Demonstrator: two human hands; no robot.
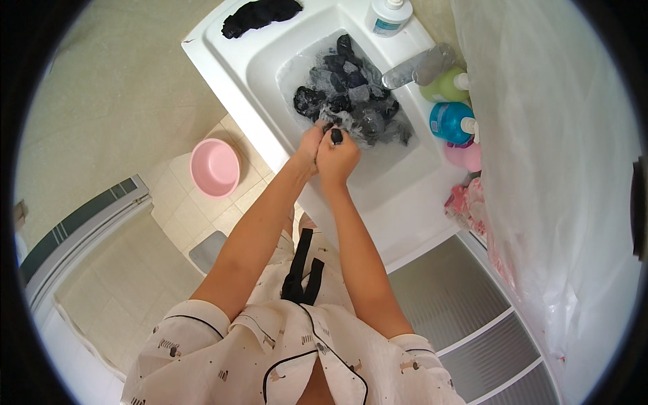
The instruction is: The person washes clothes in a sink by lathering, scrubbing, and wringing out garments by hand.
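Both of my hands are together over the near side of a white sink (268,114) that holds cloudy water. A black wet cloth (336,135) is bunched in my right hand (339,158), and a bit of it pokes out above the fist. My left hand (309,144) presses close against the right and grips dark cloth too; the fingers of both are partly hidden. Water splashes just beyond them. Several dark garments (349,83), possibly socks, lie soaked in the water. A separate black cloth (260,16) rests crumpled on the sink's far left rim.
Along the right rim stand a white pump bottle (389,19), green bottle (445,85) and blue bottle (450,123), by the metal faucet (420,67). Pink cloth (466,202) lies nearby. A pink basin (216,168) sits on the tiled floor; a translucent curtain (547,152) hangs at right.
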